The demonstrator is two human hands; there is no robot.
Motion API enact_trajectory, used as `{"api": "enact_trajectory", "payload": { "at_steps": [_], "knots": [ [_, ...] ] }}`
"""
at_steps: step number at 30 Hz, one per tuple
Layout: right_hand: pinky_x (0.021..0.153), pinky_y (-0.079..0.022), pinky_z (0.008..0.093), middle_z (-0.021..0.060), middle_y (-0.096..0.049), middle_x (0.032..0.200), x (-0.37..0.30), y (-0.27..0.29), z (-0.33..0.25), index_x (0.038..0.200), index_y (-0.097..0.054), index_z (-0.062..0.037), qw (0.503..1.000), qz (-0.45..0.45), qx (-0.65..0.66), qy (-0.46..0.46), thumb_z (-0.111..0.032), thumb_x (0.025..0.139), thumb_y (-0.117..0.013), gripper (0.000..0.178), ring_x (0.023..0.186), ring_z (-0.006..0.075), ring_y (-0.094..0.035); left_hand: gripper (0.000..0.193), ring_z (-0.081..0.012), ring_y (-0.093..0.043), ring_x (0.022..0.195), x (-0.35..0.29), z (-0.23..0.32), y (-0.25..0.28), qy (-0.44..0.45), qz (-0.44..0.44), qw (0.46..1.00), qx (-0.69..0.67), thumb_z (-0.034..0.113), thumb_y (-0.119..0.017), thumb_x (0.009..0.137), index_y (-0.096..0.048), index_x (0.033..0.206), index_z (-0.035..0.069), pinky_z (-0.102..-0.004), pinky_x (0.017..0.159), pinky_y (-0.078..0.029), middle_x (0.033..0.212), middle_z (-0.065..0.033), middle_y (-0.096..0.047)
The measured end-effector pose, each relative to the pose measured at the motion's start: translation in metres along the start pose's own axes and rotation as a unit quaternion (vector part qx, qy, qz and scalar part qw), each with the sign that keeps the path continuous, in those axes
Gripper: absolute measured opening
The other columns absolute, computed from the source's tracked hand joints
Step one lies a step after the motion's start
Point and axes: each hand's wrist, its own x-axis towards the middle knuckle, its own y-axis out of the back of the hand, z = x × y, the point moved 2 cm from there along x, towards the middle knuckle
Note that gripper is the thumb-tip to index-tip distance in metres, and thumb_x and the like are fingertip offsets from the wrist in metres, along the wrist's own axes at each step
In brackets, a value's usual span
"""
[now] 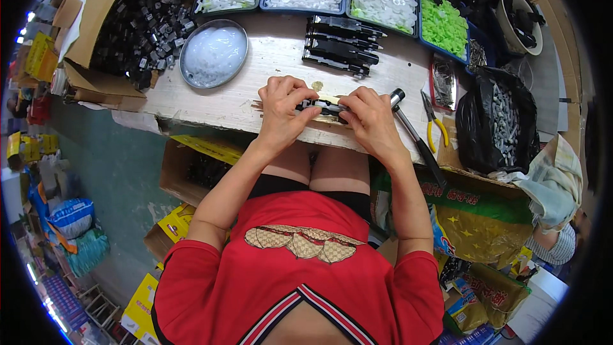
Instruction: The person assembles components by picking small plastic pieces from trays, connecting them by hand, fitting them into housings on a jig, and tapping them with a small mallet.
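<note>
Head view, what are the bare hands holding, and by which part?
An elongated black-and-silver assembly; the left hand grips its left end, the right hand its right end.

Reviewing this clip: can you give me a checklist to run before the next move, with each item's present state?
1. Black part gripped by left hand and right hand: ok.
2. Black part's pieces fully seated: cannot tell, fingers cover it.
3. Hammer well clear of right hand: not ok, its head lies close by.
4. Yellow-handled pliers out of the hands: ok.
5. Round dish stocked: ok.
</note>
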Motion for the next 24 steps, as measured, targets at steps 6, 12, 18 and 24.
{"api": "enact_trajectory", "payload": {
  "at_steps": [6,12,18,24],
  "knots": [
    [0.068,-0.031,0.0354,0.0042,-0.052,0.082,-0.0006,-0.0008,0.0015,0.09,-0.06,-0.01,1.0,0.001,0.011,0.005,-0.01,0.074,-0.063,0.017,0.081,0.0215,-0.051,0.02,-0.0182,-0.046,0.09,-0.0001,0.0006,0.0005,-0.002,0.002,1.0,0.004,0.018,-0.073,0.062,-0.065,0.08,0.012,-0.0323,0.078,-0.028,0.086,0.0009,-0.055],
    [0.068,-0.031,0.0352,0.0041,-0.052,0.083,-0.0015,0.0002,0.0012,0.09,-0.059,-0.0099,1.0,-0.004,0.015,0.0,-0.01,0.074,-0.064,0.017,0.081,0.0213,-0.051,0.018,-0.0178,-0.045,0.09,-0.0006,0.0017,-0.0009,-0.016,0.004,1.0,0.015,0.018,-0.072,0.063,-0.065,0.079,0.013,-0.0321,0.079,-0.028,0.086,0.0015,-0.055],
    [0.067,-0.031,0.0351,0.0042,-0.052,0.082,-0.0011,0.0001,0.0017,0.09,-0.059,-0.0094,1.0,0.008,0.021,0.007,-0.009,0.073,-0.064,0.017,0.08,0.0215,-0.052,0.017,-0.0177,-0.045,0.09,-0.0012,0.0019,-0.0005,-0.011,0.004,1.0,0.012,0.018,-0.072,0.064,-0.065,0.079,0.013,-0.0321,0.079,-0.027,0.086,0.0018,-0.056],
    [0.067,-0.031,0.0347,0.0041,-0.052,0.082,-0.001,-0.0017,0.0022,0.09,-0.06,-0.0095,0.999,0.009,0.031,0.007,-0.009,0.073,-0.064,0.017,0.08,0.0213,-0.052,0.017,-0.0177,-0.045,0.09,-0.0012,0.0011,-0.0008,-0.007,0.003,1.0,0.009,0.018,-0.072,0.064,-0.065,0.079,0.013,-0.0322,0.079,-0.027,0.086,0.0017,-0.056]
  ]
}}
